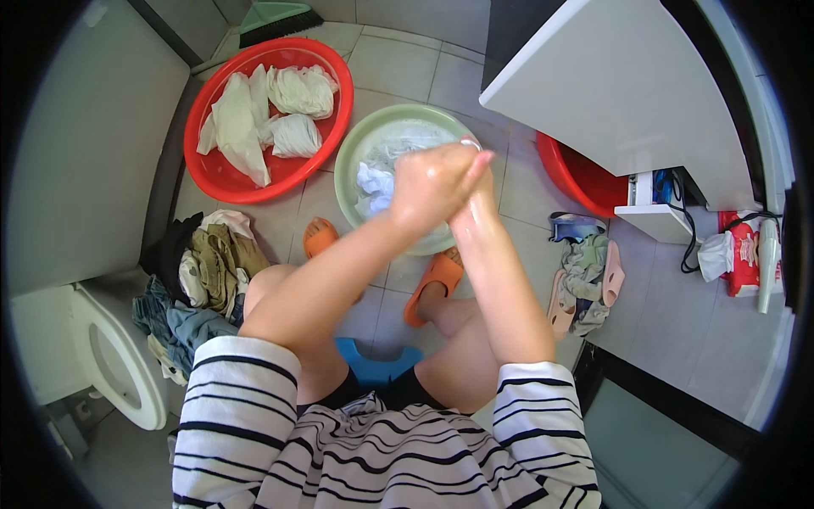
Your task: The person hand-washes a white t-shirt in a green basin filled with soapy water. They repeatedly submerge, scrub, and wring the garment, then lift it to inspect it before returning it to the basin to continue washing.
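Note:
Wet and pressed together, my left hand (434,181) and my right hand (478,175) are above the right half of a pale green basin (343,172). A small bit of white cloth (471,145) shows at the top of the two hands; most of what they close around is hidden. The basin holds sudsy water with white cloth (375,181) lying at its left side. At the upper left, a red basin (194,156) contains several pieces of white cloth (236,124).
Piled clothes (216,267) lie on the left near a toilet (149,394). A blue stool (378,369) is beneath me. Pink slippers with crumpled cloth (585,273) lie at right, below another red basin (572,175) and an open drawer (661,219). A broom (280,22) is at the back.

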Motion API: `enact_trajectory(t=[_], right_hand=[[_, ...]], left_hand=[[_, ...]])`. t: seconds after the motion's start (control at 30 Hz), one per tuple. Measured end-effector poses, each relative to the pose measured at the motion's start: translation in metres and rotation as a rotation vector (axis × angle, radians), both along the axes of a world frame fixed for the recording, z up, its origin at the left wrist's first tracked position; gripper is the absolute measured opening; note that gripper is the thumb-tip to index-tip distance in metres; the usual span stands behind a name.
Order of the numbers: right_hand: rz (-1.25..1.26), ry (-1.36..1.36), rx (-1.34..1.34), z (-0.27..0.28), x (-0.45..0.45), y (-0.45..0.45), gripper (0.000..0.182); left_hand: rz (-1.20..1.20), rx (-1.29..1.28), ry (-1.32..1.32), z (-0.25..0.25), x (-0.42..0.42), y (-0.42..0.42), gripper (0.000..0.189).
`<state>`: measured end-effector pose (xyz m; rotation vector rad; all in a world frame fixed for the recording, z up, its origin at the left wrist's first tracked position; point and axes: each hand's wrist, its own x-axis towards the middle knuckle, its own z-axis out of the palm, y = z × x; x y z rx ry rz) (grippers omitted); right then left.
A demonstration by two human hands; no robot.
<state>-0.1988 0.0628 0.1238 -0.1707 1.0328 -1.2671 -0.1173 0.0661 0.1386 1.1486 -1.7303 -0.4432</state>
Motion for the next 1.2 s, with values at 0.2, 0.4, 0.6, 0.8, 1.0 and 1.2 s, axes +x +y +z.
enact_trajectory(t=[0.2, 0.4, 0.6, 0.8, 1.0, 1.2], right_hand=[[0.026, 0.199, 0.04, 0.006, 0.015, 0.003, 0.03], [0.18, 0.258, -0.053, 0.017, 0.001, 0.0, 0.033], [0.607, 0.256, -0.267, 0.037, -0.044, -0.003, 0.04], [0.171, 0.058, -0.221, 0.035, -0.006, -0.01, 0.031], [0.041, 0.081, -0.029, 0.028, 0.026, 0.015, 0.035], [0.052, 0.307, 0.009, 0.024, 0.024, 0.017, 0.031]], left_hand=[[0.1, 0.161, -0.025, -0.009, 0.007, -0.02, 0.032], [0.054, 0.257, 0.104, -0.006, 0.008, -0.014, 0.035], [-0.118, 0.9, 0.7, 0.021, 0.054, -0.041, 0.04], [-0.051, 0.4, 0.291, 0.028, 0.028, -0.005, 0.027], [-0.037, -0.218, -0.109, 0.003, 0.023, -0.01, 0.025], [0.06, -0.009, -0.085, -0.001, 0.022, -0.006, 0.028]])
